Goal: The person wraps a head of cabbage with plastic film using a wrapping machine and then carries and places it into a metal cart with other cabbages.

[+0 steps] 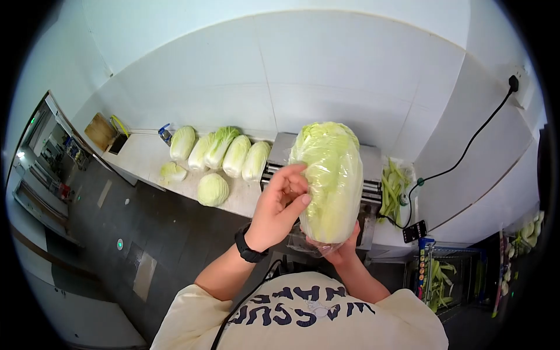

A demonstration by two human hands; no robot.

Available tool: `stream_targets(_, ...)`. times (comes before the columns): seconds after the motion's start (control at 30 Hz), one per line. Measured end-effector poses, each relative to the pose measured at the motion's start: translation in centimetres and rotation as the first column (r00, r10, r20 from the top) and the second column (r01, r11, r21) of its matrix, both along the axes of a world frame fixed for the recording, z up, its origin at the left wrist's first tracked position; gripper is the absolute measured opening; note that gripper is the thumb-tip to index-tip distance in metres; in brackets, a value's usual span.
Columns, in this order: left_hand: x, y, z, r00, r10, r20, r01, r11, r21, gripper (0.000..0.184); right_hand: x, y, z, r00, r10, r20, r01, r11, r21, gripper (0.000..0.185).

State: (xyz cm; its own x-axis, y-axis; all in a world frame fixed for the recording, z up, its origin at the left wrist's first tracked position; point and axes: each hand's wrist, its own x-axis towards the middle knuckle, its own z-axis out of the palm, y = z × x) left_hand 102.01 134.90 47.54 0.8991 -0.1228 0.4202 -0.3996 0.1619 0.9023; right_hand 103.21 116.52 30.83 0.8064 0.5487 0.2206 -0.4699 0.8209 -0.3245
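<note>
A large napa cabbage [329, 175], covered in shiny clear plastic film, is held up in front of me. My right hand [344, 248] supports it from below at its lower end, its fingers partly hidden behind the cabbage and the bunched film. At the left side of the cabbage is my left hand [286, 198], its fingers bent and the thumb apart from them. The left fingertips are against or very near the film; I cannot tell which. Behind the cabbage sits a metal machine with rollers [370, 192], largely covered from sight.
Several napa cabbages [236, 156] and a round cabbage [213, 190] lie on the counter [143, 153] to the left, with a loose leafy piece [172, 172]. Trimmed leaves [395, 186] lie at right, beside a black cable [461, 160]. A crate [443, 280] holding leaves stands lower right.
</note>
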Motion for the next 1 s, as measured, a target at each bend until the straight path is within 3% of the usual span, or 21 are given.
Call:
stream_targets(0.13,1.7,0.7,-1.2,0.964,0.073,-0.255,-0.116,0.980,-0.160,0.035,-1.3,0.6,-0.2,0.982,-0.093,-0.163,0.071,0.988,-0.137,0.095)
stream_targets(0.23,1.9,1.3,-1.9,0.913,0.111,-0.392,-0.237,0.927,-0.291,0.021,-1.7,1.0,-1.2,0.979,-0.083,-0.187,0.066,0.993,-0.095,0.094)
stream_targets(0.33,2.5,1.6,-1.3,0.851,0.205,-0.484,-0.371,0.886,-0.277,0.020,-1.5,1.1,-2.0,0.986,-0.044,-0.159,0.038,0.998,-0.043,0.094)
stream_targets(0.43,3.8,2.7,-1.1,0.879,0.190,-0.438,-0.240,0.969,-0.062,0.023,-1.2,1.2,-2.1,0.991,-0.044,-0.125,0.039,0.998,-0.042,0.093)
stream_targets(0.57,5.5,4.0,-2.1,0.896,0.146,-0.420,-0.142,0.989,0.041,0.022,-1.2,1.5,-2.1,0.984,-0.063,-0.164,0.053,0.996,-0.066,0.091)
stream_targets(0.67,5.0,4.0,-1.7,0.929,0.191,-0.318,-0.172,0.981,0.086,0.011,-1.2,1.5,-2.3,0.985,-0.057,-0.160,0.049,0.998,-0.050,0.091)
stream_targets(0.77,4.2,3.1,0.0,0.939,0.193,-0.286,-0.216,0.975,-0.050,0.008,-1.1,1.6,-2.8,0.984,-0.062,-0.167,0.055,0.997,-0.047,0.092)
stream_targets(0.87,5.2,3.0,0.3,0.900,0.272,-0.341,-0.260,0.962,0.081,0.008,-0.7,1.5,-3.2,0.985,-0.059,-0.162,0.054,0.998,-0.032,0.094)
stream_targets(1.0,7.4,4.5,-1.4,0.947,0.139,-0.291,-0.081,0.976,0.202,0.009,-0.9,1.2,-3.1,0.985,-0.066,-0.160,0.059,0.997,-0.048,0.095)
